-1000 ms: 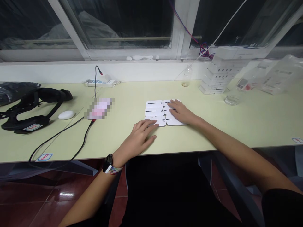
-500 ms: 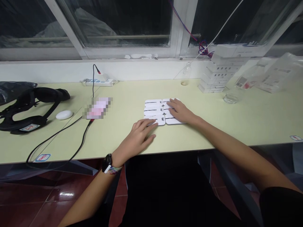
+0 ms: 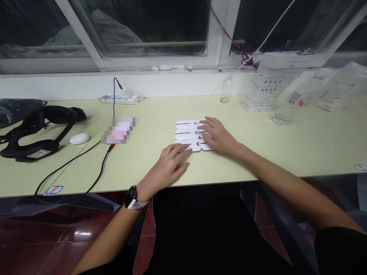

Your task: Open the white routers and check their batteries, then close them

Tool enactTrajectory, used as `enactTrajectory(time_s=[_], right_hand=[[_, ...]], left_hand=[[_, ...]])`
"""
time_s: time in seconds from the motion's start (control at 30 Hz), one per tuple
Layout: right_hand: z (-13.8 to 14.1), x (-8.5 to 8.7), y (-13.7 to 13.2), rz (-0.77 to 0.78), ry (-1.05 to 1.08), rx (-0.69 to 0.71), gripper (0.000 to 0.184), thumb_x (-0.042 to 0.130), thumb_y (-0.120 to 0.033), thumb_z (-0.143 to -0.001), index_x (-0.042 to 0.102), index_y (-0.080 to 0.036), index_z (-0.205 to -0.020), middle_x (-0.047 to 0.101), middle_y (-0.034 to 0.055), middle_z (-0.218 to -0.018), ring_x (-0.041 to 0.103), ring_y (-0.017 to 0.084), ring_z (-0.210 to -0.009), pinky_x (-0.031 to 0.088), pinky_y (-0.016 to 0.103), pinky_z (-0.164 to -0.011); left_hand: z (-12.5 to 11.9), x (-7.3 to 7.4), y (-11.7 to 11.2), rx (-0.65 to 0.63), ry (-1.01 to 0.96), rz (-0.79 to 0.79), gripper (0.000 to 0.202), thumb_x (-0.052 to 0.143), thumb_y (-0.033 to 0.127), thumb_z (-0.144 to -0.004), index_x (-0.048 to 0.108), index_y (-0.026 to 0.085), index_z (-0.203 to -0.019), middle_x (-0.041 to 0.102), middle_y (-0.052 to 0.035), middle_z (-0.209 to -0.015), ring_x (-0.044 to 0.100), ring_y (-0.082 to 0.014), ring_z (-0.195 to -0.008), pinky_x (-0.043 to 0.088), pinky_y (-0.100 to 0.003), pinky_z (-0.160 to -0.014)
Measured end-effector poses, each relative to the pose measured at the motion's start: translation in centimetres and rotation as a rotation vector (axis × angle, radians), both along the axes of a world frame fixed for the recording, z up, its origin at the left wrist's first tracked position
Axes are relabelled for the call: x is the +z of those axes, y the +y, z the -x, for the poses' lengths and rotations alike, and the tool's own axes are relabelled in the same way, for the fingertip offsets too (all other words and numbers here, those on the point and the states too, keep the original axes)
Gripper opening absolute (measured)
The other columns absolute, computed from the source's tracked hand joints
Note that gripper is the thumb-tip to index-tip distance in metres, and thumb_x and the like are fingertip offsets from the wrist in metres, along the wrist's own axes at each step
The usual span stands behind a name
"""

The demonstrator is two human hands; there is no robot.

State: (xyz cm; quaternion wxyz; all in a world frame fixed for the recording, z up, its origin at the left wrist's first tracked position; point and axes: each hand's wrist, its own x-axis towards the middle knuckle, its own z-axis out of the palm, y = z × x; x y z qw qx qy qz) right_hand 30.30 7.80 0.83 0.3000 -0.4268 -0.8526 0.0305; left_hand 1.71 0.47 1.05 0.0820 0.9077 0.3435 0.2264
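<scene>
- White cards (image 3: 186, 134) lie flat on the table (image 3: 155, 172) in front of the person, in two columns set edge to edge, each visible left-column card marked with a black line and a letter like a W.
- The left hand (image 3: 169, 164) reaches over the nearest card of the left column, its fingers loosely spread and gripping nothing; whether every fingertip presses down, I cannot tell.
- The right hand (image 3: 219, 137) lies across the right column with its fingers apart, hiding much of those cards; it seems to rest on them rather than pinch any.
- Light, level pressure would probably suit these cards best, since a hard sideways push could ride one edge over its neighbour.
- Steadying one column while the other hand nudges the second should keep the seams straight; lifting the fingers straight up would avoid dragging a card.
- The pale table has a black headset (image 3: 43, 149) at the left, with a white oval thing (image 3: 79, 138) just beside it.
- A blurred-out phone-like thing (image 3: 120, 130) lies nearer the cards, a black cable (image 3: 100, 172) looping from it; a power strip (image 3: 120, 100) sits behind, by the wall.
- On the right stand stacked white boxes (image 3: 260, 95), a clear cup (image 3: 281, 117) and a plastic bag (image 3: 338, 89).
- Behind, the window (image 3: 160, 30) is dark; below, the floor (image 3: 28, 252) is red tile.
</scene>
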Motion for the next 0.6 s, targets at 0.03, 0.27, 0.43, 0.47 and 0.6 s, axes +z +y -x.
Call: enactTrajectory(time_s=[0.03,0.27,0.43,0.47,0.6], right_hand=[[0.5,0.2,-0.9,-0.038,-0.002,0.072,0.036,0.047,-0.036,-0.112,0.075,-0.025,-0.133,0.07,0.0144,-0.149,0.051,0.037,-0.155,0.039,0.067,-0.129],[2.4,0.3,-4.2,-0.097,-0.082,0.261,0.021,0.061,-0.024,-0.105,0.073,-0.021,-0.122,0.076,0.0152,-0.117,0.071,0.032,-0.11,0.062,0.052,-0.093],[2.3,0.1,-4.1,-0.156,-0.12,0.289,0.031,0.057,-0.017,-0.1,0.073,-0.023,-0.126,0.078,0.0099,-0.102,0.07,0.026,-0.091,0.061,0.042,-0.076],[2.4,0.1,-4.2,-0.163,-0.114,0.3,0.032,0.056,-0.018,-0.101,0.074,-0.023,-0.127,0.078,0.0089,-0.099,0.07,0.025,-0.089,0.061,0.041,-0.074],[2.6,-0.1,-4.3,-0.054,0.053,0.332,0.034,0.051,-0.022,-0.107,0.073,-0.024,-0.132,0.082,0.007,-0.104,0.074,0.023,-0.088,0.062,0.04,-0.076]], left_hand=[[0.0,0.0,0.0,0.001,0.004,0.0,0.049,0.054,0.03,-0.115,0.052,0.032,-0.164,0.055,-0.0097,-0.165,0.046,-0.0347,-0.154,0.041,-0.06,-0.128],[0.1,0.0,-0.2,0.063,-0.002,0.018,0.053,0.057,0.035,-0.114,0.045,0.033,-0.166,0.048,-0.0118,-0.169,0.042,-0.0366,-0.157,0.042,-0.061,-0.128],[0.0,0.0,-0.1,0.064,-0.008,-0.025,0.05,0.058,0.031,-0.113,0.047,0.031,-0.162,0.055,-0.0116,-0.163,0.048,-0.0355,-0.151,0.043,-0.06,-0.125],[0.0,0.0,-0.1,0.066,-0.018,-0.038,0.048,0.058,0.029,-0.113,0.048,0.03,-0.16,0.058,-0.0113,-0.16,0.051,-0.035,-0.148,0.044,-0.059,-0.123],[0.0,0.2,-0.2,0.114,-0.119,-0.061,0.038,0.056,0.026,-0.113,0.054,0.028,-0.15,0.07,-0.0094,-0.139,0.066,-0.0314,-0.129,0.051,-0.052,-0.111]])
